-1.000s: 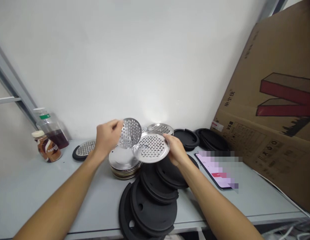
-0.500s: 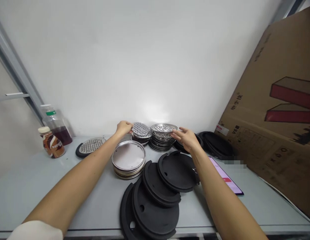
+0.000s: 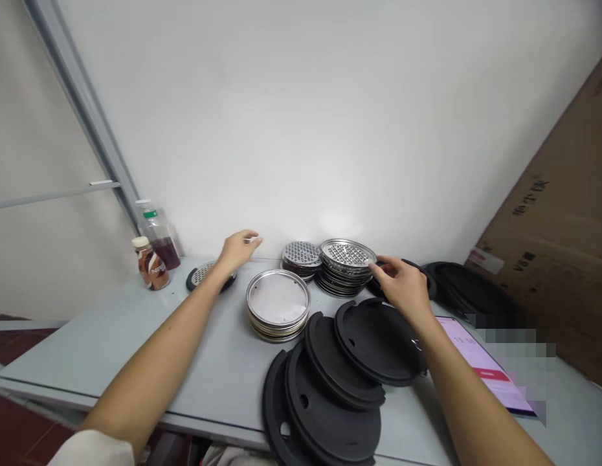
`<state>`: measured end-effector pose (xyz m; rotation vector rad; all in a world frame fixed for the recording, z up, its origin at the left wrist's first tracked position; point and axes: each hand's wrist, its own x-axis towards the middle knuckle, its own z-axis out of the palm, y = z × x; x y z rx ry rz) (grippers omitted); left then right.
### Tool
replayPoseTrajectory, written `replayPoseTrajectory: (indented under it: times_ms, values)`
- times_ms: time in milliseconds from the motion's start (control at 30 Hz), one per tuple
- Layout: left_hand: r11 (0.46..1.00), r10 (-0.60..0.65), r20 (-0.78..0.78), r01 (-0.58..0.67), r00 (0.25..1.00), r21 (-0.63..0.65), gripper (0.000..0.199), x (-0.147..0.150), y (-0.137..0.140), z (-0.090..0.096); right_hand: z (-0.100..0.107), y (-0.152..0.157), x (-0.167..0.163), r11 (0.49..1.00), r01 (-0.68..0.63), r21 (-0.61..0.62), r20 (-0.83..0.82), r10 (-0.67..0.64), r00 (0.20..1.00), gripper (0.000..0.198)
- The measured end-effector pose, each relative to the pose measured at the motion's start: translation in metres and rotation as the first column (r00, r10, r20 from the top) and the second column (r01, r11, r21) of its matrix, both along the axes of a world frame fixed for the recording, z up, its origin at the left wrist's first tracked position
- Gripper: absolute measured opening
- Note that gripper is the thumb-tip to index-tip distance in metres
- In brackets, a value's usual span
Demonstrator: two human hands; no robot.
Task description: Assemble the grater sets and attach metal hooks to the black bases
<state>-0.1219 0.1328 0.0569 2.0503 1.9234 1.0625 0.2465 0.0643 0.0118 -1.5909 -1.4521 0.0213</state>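
My left hand (image 3: 240, 248) is in the air near the wall, empty, thumb and fingers apart. It is left of a stack of small metal discs, topped by a patterned perforated disc (image 3: 301, 253). My right hand (image 3: 402, 285) pinches the right rim of a round metal grater disc (image 3: 348, 254) on top of the taller stack; the disc looks slightly raised at that side. In front stands a stack of plain silver metal discs (image 3: 278, 298). Nearer lie several overlapping black round lids (image 3: 333, 408) with notched rims and holes.
Behind my left forearm lies a black-rimmed perforated disc (image 3: 201, 274). A brown bottle (image 3: 150, 264) and a bottle of dark liquid (image 3: 165, 249) stand at the left. More black lids (image 3: 468, 285), a lit phone (image 3: 485, 369) and a large cardboard box (image 3: 563, 259) are at the right.
My left hand has let go of the patterned disc, now flat on its stack, and drawn away left. My right hand has closed on the grater disc's rim. The view has turned left.
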Motion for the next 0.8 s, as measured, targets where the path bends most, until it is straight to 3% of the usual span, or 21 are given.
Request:
replayPoseTrajectory:
  times_ms: [167,267,433,567,733,800]
  values:
    - [0.947,0.319,-0.069,-0.316,0.945,0.051,0.040,-0.091,-0.027,-0.031,-0.003,-0.003,-0.007,0.996,-0.048,0.071,0.029,0.046,0.999,0.041]
    - [0.906,0.420,-0.066,-0.415,0.905,0.084,0.041,-0.110,-0.033,-0.047,-0.001,-0.006,-0.010,0.994,-0.036,0.104,0.059,0.030,0.998,0.040]
    - [0.888,0.386,-0.020,-0.366,0.922,0.279,0.040,-0.081,-0.038,-0.043,0.020,-0.021,-0.003,0.989,0.000,0.148,0.011,-0.001,1.000,0.039]
    - [0.882,0.260,0.001,-0.238,0.966,0.408,0.032,-0.051,-0.048,-0.035,0.031,-0.061,0.023,0.995,-0.080,0.063,-0.140,0.088,0.986,0.042]
    - [0.883,0.187,0.034,-0.183,0.982,0.433,0.024,-0.034,-0.055,-0.034,-0.001,-0.143,0.059,0.989,-0.100,-0.108,0.008,0.101,0.995,0.035]
    - [0.891,0.171,0.041,-0.172,0.984,0.421,0.022,-0.030,-0.057,-0.034,-0.023,-0.168,0.061,0.969,-0.185,-0.163,0.111,0.205,0.973,0.041]
